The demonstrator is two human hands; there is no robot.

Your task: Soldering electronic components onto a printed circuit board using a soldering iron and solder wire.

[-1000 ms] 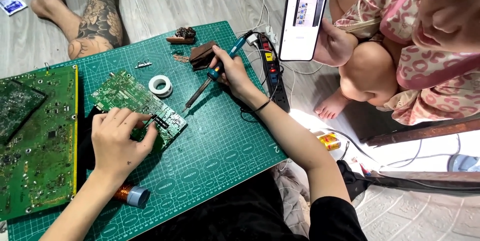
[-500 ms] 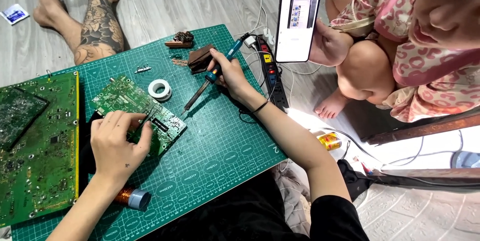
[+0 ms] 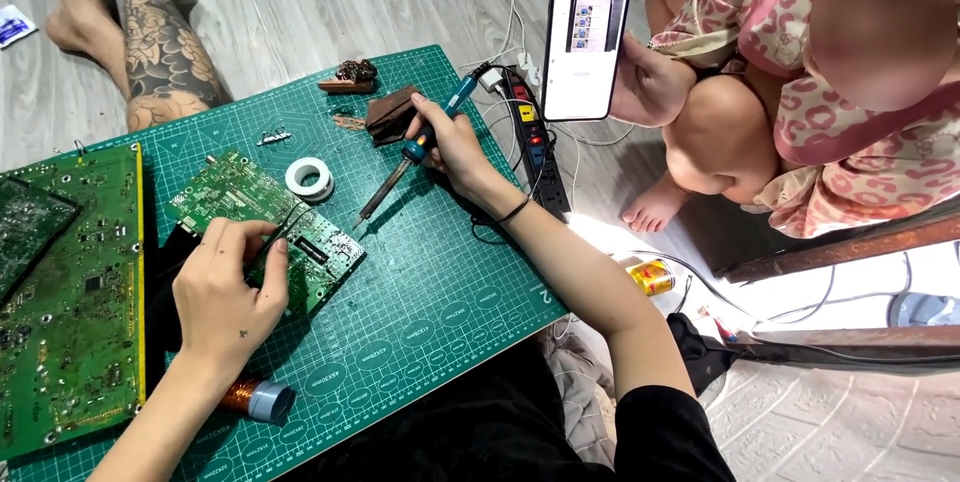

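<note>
My right hand (image 3: 452,147) grips a blue-handled soldering iron (image 3: 415,152); its tip points down-left, close to the right edge of a small green circuit board (image 3: 240,204) on the green cutting mat (image 3: 430,292). My left hand (image 3: 225,292) rests on that board and pinches thin black tweezers (image 3: 285,227) against it. A white roll of solder wire (image 3: 309,179) lies just beyond the board.
A larger green circuit board (image 3: 70,302) lies at the left. A copper wire spool (image 3: 258,399) sits by my left wrist. A black power strip (image 3: 530,137) runs along the mat's right edge. Another person's hand holds a phone (image 3: 588,32); a tattooed leg (image 3: 160,42) lies at the far left.
My right hand has moved the soldering iron slightly nearer the small board. My left hand has shifted a little on the board with the tweezers. The phone has been raised slightly.
</note>
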